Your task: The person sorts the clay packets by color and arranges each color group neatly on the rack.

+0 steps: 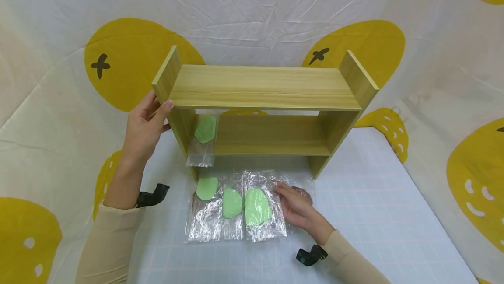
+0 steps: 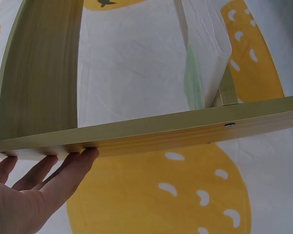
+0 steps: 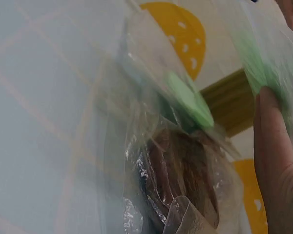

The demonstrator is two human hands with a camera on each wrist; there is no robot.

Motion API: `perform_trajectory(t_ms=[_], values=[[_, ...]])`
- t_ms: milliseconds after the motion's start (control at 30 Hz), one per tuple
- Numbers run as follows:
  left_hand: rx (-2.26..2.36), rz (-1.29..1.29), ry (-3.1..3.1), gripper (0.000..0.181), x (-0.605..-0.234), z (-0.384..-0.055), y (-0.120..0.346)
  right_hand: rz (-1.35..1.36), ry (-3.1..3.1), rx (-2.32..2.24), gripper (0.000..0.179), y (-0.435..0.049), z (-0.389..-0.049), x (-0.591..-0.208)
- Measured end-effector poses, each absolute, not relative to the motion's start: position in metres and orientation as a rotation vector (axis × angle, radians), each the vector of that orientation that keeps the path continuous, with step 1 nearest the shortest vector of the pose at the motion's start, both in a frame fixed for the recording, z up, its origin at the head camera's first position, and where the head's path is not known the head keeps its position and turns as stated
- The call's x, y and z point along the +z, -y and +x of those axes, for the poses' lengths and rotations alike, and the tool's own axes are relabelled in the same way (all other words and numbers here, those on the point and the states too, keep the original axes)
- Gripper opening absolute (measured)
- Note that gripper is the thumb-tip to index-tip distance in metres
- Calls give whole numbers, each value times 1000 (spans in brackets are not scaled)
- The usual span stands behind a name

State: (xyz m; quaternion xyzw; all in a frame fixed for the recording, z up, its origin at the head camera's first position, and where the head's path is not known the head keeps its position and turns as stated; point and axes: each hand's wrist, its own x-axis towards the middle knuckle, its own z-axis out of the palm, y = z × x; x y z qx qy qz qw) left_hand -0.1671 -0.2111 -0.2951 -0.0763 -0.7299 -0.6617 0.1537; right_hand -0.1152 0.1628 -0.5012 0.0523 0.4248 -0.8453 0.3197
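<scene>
A light wooden shelf (image 1: 267, 87) with two tiers stands on the table. My left hand (image 1: 159, 103) grips its left side panel (image 2: 185, 131), thumb on the front edge and fingers along the outer face. A clear packet with a green piece (image 1: 204, 131) leans inside the lower tier at the left. Three similar packets lie in a row in front of the shelf. My right hand (image 1: 281, 192) pinches the right edge of the rightmost packet (image 1: 257, 207), its fingers showing through the plastic (image 3: 185, 170) in the right wrist view.
The table has a pale blue gridded cover (image 1: 374, 196). A white cloth with yellow shapes (image 1: 130, 65) hangs behind and to both sides. The left packet (image 1: 206, 187) and middle packet (image 1: 232, 203) overlap slightly.
</scene>
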Motion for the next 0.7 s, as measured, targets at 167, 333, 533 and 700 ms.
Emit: perform_trajectory(t_ms=[167,333,533,700], values=[[-1907,-223,2084,52,-295,-167,211,89,-1038,-2221,71,-163,-112,-494],[-1916,-215,2081,53,-295,-167,211,27,-1054,-2211,73,-162,-109,-483],[-1914,-214,2083,52,-295,-167,211,-1,-1089,-2221,70,-157,-109,-467],[-1932,-214,2072,53,-295,-167,211,-28,-1123,-2243,65,-151,-110,-451]])
